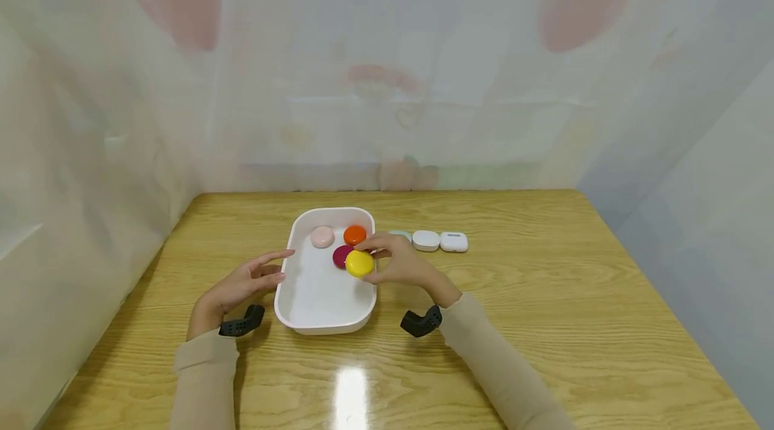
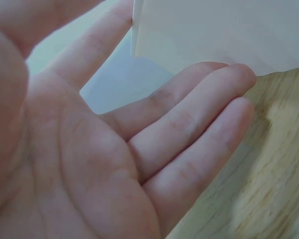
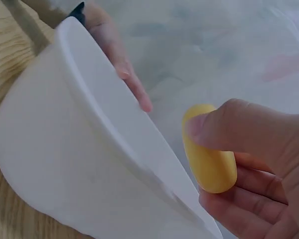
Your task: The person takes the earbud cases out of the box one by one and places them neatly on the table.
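My right hand (image 1: 402,262) pinches a yellow rounded case (image 1: 359,263) between thumb and fingers, over the right rim of a white plastic tub (image 1: 323,295). In the right wrist view the yellow case (image 3: 209,154) shows side-on, thick and smooth. Inside the tub lie a pale pink round case (image 1: 322,236), an orange one (image 1: 355,235) and a dark red one (image 1: 341,256), the last partly hidden behind the yellow case. My left hand (image 1: 244,280) is at the tub's left side, fingers extended, fingertips right at its wall; the left wrist view shows its palm (image 2: 74,159) facing the tub.
Right of the tub, a pale green case (image 1: 400,235), a white case (image 1: 426,240) and a white earbud case (image 1: 453,242) stand in a row on the wooden table (image 1: 544,309). A patterned pale curtain (image 1: 387,127) hangs behind the table.
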Demonstrator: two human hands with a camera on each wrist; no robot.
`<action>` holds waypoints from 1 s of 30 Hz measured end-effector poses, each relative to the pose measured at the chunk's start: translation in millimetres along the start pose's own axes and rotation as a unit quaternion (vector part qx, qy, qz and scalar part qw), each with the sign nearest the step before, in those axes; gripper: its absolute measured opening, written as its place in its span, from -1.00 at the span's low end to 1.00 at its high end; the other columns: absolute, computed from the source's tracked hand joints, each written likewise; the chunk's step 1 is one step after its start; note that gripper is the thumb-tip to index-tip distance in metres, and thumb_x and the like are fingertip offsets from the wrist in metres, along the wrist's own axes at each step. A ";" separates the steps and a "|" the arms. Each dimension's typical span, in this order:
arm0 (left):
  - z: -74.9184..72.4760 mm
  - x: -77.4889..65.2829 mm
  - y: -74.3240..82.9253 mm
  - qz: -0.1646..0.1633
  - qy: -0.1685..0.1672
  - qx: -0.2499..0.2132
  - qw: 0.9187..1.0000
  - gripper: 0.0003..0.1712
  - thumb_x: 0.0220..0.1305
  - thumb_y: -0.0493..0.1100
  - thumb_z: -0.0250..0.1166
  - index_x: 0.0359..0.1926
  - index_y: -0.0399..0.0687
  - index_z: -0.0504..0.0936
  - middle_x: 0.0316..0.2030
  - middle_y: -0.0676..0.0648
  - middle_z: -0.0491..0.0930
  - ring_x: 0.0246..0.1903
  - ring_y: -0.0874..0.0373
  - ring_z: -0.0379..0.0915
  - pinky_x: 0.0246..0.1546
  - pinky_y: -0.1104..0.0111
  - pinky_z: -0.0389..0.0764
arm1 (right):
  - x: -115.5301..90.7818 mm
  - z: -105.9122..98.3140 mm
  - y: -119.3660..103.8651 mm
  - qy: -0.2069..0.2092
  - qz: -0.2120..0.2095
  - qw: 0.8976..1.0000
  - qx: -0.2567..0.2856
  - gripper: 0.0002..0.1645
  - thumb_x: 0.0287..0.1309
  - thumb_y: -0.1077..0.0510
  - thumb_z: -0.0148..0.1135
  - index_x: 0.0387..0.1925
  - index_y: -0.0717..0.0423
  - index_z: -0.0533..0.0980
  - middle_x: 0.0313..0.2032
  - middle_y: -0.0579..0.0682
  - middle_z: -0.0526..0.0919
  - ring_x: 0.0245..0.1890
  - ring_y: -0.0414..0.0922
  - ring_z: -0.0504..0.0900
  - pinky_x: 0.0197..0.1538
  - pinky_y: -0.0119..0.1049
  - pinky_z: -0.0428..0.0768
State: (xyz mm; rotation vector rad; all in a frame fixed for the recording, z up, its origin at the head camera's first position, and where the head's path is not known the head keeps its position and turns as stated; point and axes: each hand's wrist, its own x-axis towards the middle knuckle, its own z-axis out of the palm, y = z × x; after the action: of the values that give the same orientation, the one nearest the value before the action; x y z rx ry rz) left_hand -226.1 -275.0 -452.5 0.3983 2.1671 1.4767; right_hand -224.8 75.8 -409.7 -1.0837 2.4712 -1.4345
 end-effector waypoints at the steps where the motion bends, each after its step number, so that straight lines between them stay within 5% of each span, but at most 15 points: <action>1: 0.2 0.0 -0.2 0.001 -0.001 -0.002 1.000 -0.29 0.42 -0.06 0.11 0.48 -0.07 0.07 0.37 -0.45 0.20 0.21 -0.09 0.41 0.13 0.16 0.58 | -1.6 -1.1 2.3 0.009 0.006 1.000 0.009 -0.45 -0.11 0.30 0.46 0.02 0.29 0.57 0.05 0.23 0.64 0.01 0.09 0.62 0.08 -0.15 0.65; 11: 0.0 2.7 -0.4 0.009 -0.007 -0.002 1.000 -0.31 0.44 -0.09 0.08 0.49 -0.06 0.06 0.37 -0.43 0.21 0.13 0.17 0.47 0.09 0.27 0.58 | -17.2 -17.4 29.4 0.080 0.015 0.996 0.046 -0.42 -0.12 0.34 0.48 0.04 0.35 0.56 0.04 0.31 0.61 -0.01 0.15 0.62 0.08 -0.01 0.63; 21: -0.1 3.1 3.2 0.005 0.003 0.011 1.000 -0.30 0.42 -0.06 0.11 0.48 -0.05 0.09 0.39 -0.40 0.17 0.28 -0.22 0.32 0.18 0.07 0.54 | -28.9 -33.9 42.8 0.084 0.053 0.995 0.003 -0.42 -0.11 0.34 0.48 0.04 0.38 0.55 0.05 0.33 0.60 0.00 0.19 0.61 0.06 -0.02 0.64; 30: 0.1 1.2 0.8 0.005 0.001 0.006 1.000 -0.31 0.43 -0.07 0.09 0.49 -0.04 0.08 0.38 -0.41 0.19 0.15 0.18 0.45 0.15 0.20 0.56 | -30.1 -29.0 53.7 0.061 0.098 0.993 0.009 -0.40 -0.14 0.29 0.51 0.03 0.33 0.57 -0.02 0.29 0.64 -0.01 0.16 0.62 0.08 -0.01 0.63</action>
State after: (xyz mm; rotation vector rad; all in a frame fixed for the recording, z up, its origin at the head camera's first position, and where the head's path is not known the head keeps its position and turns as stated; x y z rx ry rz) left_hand -227.0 -274.0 -452.1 0.4130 2.1800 1.4702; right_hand -242.6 132.0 -443.8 -0.7460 2.5561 -1.5013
